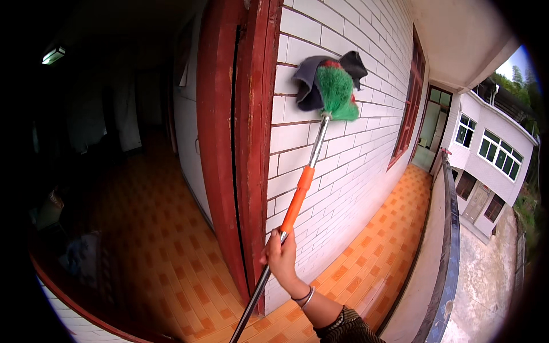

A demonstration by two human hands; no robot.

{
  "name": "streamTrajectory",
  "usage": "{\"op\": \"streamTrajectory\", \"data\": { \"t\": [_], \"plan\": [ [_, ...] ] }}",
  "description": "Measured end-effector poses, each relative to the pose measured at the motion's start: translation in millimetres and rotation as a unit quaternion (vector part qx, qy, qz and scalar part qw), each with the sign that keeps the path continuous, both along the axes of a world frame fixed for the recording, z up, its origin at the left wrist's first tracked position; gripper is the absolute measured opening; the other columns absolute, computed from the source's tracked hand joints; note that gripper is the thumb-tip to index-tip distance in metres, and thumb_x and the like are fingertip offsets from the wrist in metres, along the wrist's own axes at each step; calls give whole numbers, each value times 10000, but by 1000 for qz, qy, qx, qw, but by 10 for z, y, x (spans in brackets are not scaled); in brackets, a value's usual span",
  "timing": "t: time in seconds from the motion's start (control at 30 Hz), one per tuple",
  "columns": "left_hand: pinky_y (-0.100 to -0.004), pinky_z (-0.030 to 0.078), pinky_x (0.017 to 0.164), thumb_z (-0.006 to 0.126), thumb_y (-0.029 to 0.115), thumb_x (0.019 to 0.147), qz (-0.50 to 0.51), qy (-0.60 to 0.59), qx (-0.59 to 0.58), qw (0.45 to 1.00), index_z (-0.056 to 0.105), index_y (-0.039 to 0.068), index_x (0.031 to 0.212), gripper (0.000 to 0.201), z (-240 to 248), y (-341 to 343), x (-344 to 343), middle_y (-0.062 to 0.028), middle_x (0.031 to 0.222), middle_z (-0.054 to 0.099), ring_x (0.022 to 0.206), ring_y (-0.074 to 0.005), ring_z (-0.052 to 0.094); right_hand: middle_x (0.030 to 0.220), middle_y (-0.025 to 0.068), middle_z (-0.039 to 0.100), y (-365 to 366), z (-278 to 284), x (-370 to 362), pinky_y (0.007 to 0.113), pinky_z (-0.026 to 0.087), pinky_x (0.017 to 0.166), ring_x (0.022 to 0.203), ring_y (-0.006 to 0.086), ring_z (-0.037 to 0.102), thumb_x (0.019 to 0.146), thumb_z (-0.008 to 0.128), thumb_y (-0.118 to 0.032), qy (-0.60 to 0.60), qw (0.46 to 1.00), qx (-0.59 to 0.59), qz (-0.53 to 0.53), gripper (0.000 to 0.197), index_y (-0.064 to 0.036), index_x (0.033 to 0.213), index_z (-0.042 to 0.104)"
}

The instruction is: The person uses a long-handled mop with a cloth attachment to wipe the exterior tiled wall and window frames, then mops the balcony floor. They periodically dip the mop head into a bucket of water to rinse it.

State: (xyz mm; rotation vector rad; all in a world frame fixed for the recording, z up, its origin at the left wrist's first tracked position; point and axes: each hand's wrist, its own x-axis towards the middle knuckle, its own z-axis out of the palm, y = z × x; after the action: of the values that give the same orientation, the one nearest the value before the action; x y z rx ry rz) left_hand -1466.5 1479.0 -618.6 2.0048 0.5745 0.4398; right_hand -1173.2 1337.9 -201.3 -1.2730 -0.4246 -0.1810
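Observation:
My right hand (pixel 282 256) is closed round the pole of a long-handled brush (pixel 297 200), just at the lower end of its orange sleeve. The metal pole slants up and away, and its lower end runs out of the bottom of the picture. On top is a head of green bristles (pixel 336 90) with some red in it. A dark grey cloth (pixel 309 91) is draped about the head and sticks out on both sides. The head is against or just before the white tiled wall (pixel 314 140); whether it touches I cannot tell. My left hand is out of view.
Left of the wall stands a worn red door frame (pixel 254 143), opening onto a dark room. A red-framed window (pixel 409 103) is farther along the wall. The orange tiled floor (pixel 380 251) continues as a balcony, bounded on the right by a parapet (pixel 449 246).

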Motion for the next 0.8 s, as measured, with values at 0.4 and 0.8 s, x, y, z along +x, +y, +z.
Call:
{"op": "streamTrajectory", "data": {
  "t": [0.4, 0.8],
  "plan": [
    [-438, 383, 490, 636, 334, 862, -23, 264, -33, 964, 542, 50, 598, 399, 295, 190, -616, -92, 473, 441, 444, -230, 491, 548, 10, 408, -160, -845, -188, 262, 373, 349, 382, 121, 474, 1005, 449, -171, 121, 990, 68, 13, 172, -29, 1022, 353],
    [-437, 444, 535, 625, 423, 837, -36, 306, 86, 947, 585, 44, 634, 432, 721, 39, -266, -142, 555, 550, 560, -358, 589, 566, 17, 418, -240, -790, 151, 251, 386, 356, 395, 115, 468, 1010, 438, -183, 114, 990, 79, 3, 181, -32, 943, 363]
  ]
}}
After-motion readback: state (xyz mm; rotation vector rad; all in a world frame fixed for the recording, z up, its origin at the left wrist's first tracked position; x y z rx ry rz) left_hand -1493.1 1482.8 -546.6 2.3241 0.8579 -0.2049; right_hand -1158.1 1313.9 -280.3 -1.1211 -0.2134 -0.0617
